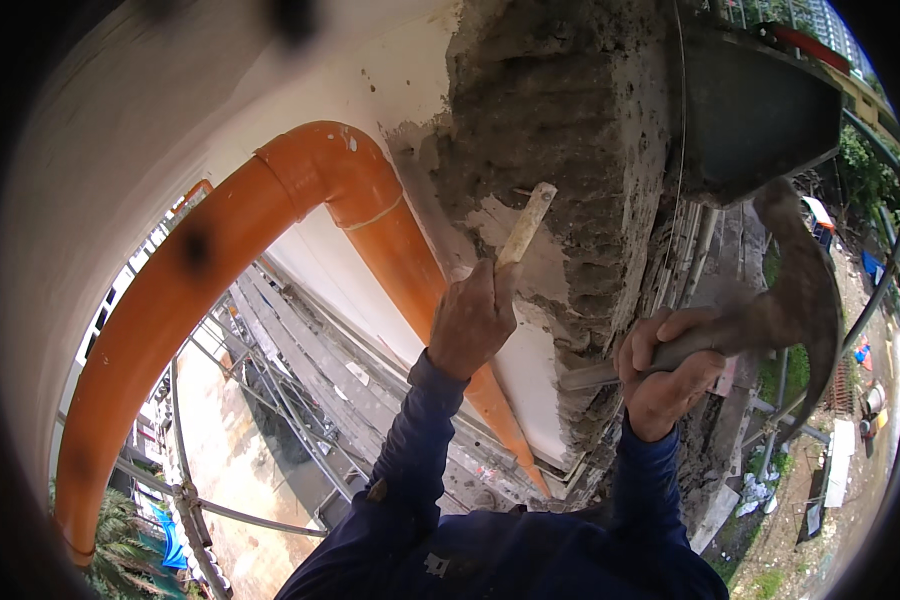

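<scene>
My left hand [474, 318] is closed around the lower end of a short, pale wooden strip [526, 228], stained and worn. The strip's upper end lies over the rough grey mortar patch [540, 110] on the wall, and a thin nail-like piece sticks out beside it. Off to the right, my right hand [667, 368] grips the handle of a hammer [805, 290]. Its long, curved, dark head is smeared by motion and points away from the wall. The butt of the handle shows to the left of my fist.
A thick orange pipe [185, 280] bends along the white wall on the left. A dark box-shaped block [760, 115] juts out at the upper right, with a thin vertical line [683, 130] beside it. Scaffold poles [260, 515] and planks stand below, high above the ground.
</scene>
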{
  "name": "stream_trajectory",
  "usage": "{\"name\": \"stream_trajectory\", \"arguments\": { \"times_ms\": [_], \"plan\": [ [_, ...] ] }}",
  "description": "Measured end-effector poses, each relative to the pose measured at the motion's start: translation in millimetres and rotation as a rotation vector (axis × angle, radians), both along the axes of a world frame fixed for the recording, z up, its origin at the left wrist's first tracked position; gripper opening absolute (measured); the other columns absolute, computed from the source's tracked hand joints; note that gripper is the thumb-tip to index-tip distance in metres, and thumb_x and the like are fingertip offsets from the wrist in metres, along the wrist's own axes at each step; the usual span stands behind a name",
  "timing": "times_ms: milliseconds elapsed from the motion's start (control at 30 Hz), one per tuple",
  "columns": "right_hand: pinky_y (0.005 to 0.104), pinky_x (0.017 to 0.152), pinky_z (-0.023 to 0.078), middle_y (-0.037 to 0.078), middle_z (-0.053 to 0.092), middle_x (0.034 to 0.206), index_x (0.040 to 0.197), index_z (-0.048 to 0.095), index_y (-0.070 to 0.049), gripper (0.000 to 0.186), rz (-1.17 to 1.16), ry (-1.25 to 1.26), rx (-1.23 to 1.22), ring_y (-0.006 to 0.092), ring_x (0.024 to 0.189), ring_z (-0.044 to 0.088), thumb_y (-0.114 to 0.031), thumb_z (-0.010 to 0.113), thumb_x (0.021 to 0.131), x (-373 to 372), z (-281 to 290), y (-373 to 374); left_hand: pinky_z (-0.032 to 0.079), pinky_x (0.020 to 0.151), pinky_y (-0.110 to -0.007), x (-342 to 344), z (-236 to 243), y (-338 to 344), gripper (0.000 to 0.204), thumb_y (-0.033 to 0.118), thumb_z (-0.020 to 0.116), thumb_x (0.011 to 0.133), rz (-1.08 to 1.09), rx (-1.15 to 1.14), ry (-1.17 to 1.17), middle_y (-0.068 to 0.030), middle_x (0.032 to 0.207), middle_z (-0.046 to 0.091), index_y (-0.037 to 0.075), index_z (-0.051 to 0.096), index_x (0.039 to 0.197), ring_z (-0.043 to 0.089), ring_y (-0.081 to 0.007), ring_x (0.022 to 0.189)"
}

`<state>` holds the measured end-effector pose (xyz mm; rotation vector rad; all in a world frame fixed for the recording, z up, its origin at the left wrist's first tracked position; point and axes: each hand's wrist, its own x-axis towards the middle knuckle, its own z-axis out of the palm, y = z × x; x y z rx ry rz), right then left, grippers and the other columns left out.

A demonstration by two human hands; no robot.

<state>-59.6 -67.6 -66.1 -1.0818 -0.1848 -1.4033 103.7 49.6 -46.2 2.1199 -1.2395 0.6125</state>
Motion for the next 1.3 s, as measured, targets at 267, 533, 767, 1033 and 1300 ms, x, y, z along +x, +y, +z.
{"name": "stream_trajectory", "arguments": {
  "times_ms": [267, 533, 767, 1033, 1300],
  "plan": [
    [0.0255, 0.046, 0.033, -0.004, 0.04, 0.065, 0.087, 0.047, -0.01, 0.043, 0.227, 0.505, -0.133, 0.005, 0.052, 0.038, -0.052, 0.052, 0.098, 69, -73, -24, 0.046, 0.061, -0.05, 0, -17, 0, 0.015, 0.015, 0.05, 0.098, 0.01, 0.011, 0.061, -0.0206, 0.084, 0.055, 0.0, 0.054, 0.099, 0.057, -0.0426, 0.07],
    [0.0232, 0.041, 0.033, 0.001, 0.045, 0.06, 0.093, 0.046, -0.007, 0.054, 0.182, 0.033, 0.116, 0.0088, 0.048, 0.044, -0.06, 0.054, 0.093, 28, -26, -1, 0.044, 0.052, -0.044, 11, -35, 35, 0.016, 0.016, 0.055, 0.098, -0.138, -0.033, 0.173, -0.02, 0.068, 0.054, 0.0, 0.052, 0.094, 0.058, -0.0369, 0.06],
    [0.026, 0.042, 0.036, 0.004, 0.048, 0.062, 0.094, 0.048, -0.005, 0.061, 0.061, 0.184, 0.139, 0.0107, 0.048, 0.045, -0.065, 0.056, 0.089, -4, -65, -1, 0.041, 0.046, -0.041, -31, -15, 2, 0.018, 0.015, 0.057, 0.096, -0.353, -0.038, 0.233, -0.0169, 0.058, 0.05, -0.002, 0.051, 0.091, 0.055, -0.0348, 0.049],
    [0.0291, 0.041, 0.041, 0.005, 0.051, 0.065, 0.095, 0.047, -0.007, 0.064, 0.008, 0.093, 0.065, 0.0125, 0.047, 0.047, -0.07, 0.05, 0.088, -34, -67, -9, 0.04, 0.044, -0.043, -38, -19, -11, 0.019, 0.014, 0.057, 0.096, -0.301, -0.051, 0.208, -0.0182, 0.055, 0.049, -0.002, 0.05, 0.089, 0.054, -0.0371, 0.047],
    [0.0304, 0.042, 0.042, 0.003, 0.049, 0.064, 0.099, 0.046, -0.012, 0.058, -0.079, -0.269, -0.21, 0.0142, 0.049, 0.048, -0.07, 0.044, 0.091, -8, -55, -15, 0.045, 0.048, -0.047, -33, -19, -11, 0.019, 0.017, 0.058, 0.096, -0.281, 0.025, 0.128, -0.0208, 0.056, 0.055, -0.002, 0.052, 0.095, 0.06, -0.04, 0.052]
  ]
}}
